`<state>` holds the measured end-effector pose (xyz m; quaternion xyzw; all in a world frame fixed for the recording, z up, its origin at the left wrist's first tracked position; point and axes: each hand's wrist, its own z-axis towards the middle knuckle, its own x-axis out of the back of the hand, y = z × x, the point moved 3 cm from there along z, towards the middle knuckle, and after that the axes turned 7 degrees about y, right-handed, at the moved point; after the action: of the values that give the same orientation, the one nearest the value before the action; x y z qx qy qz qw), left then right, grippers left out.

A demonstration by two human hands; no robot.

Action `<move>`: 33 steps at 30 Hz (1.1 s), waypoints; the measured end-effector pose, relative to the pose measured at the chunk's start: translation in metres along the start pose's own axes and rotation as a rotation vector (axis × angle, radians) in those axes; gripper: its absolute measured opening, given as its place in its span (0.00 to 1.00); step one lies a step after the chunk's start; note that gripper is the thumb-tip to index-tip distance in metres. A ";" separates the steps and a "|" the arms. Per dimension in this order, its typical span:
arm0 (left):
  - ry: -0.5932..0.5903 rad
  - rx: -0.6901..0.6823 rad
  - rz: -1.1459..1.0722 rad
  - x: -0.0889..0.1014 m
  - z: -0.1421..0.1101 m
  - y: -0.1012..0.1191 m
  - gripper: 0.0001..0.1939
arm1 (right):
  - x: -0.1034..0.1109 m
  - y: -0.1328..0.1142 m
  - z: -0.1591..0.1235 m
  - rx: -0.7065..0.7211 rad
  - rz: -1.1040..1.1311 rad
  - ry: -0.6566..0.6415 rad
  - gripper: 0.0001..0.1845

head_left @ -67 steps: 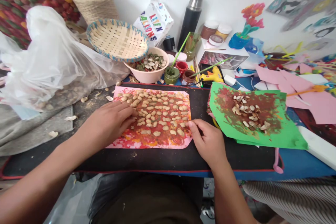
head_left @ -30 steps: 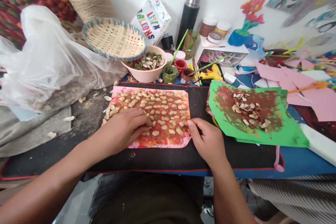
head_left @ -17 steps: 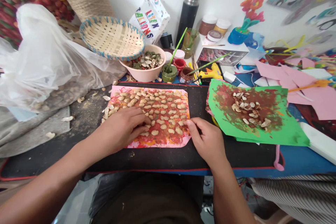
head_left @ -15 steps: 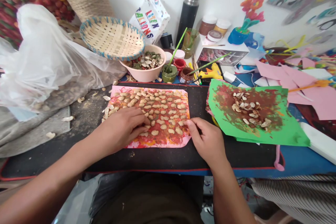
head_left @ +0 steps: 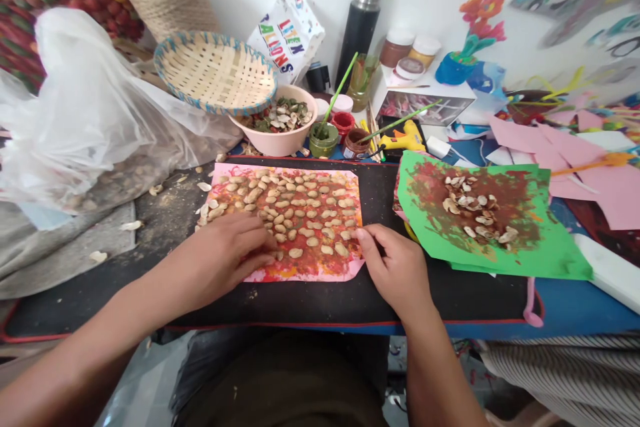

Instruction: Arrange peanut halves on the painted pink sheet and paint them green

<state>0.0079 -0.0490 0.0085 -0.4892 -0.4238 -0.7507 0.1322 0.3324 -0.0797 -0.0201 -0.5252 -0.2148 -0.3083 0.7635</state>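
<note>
A pink sheet of paper (head_left: pixel 354 269), smeared with red, orange and brown paint, lies on the black mat. Many whole peanuts in their shells (head_left: pixel 296 253) cover it in rough rows. My left hand (head_left: pixel 225 250) rests over the sheet's lower left part, its fingers bent and close together, the tips among the peanuts. Whatever sits under those fingertips is hidden. At the sheet's right edge my right hand (head_left: pixel 395 260) is closed, with the thumb and forefinger on the paper's border.
To the right lies a painted green sheet (head_left: pixel 565 257) with broken shells. Behind stand a pink bowl (head_left: pixel 273 142), a woven basket (head_left: pixel 215 73), paint jars (head_left: pixel 323 140), a yellow glue gun (head_left: pixel 405 138) and a black flask (head_left: pixel 360 27). A plastic bag (head_left: pixel 85 93) of peanuts fills the left.
My left hand has shifted a little left and down, uncovering several peanuts near the middle of the sheet. My right hand has stayed at the paper's edge.
</note>
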 end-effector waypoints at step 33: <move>0.100 0.187 0.311 0.025 -0.054 -0.046 0.32 | -0.002 0.002 0.001 0.036 -0.041 0.011 0.21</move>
<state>-0.0661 -0.0569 -0.0028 -0.4964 -0.4039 -0.7019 0.3127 0.3326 -0.0783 -0.0221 -0.5052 -0.2268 -0.3229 0.7675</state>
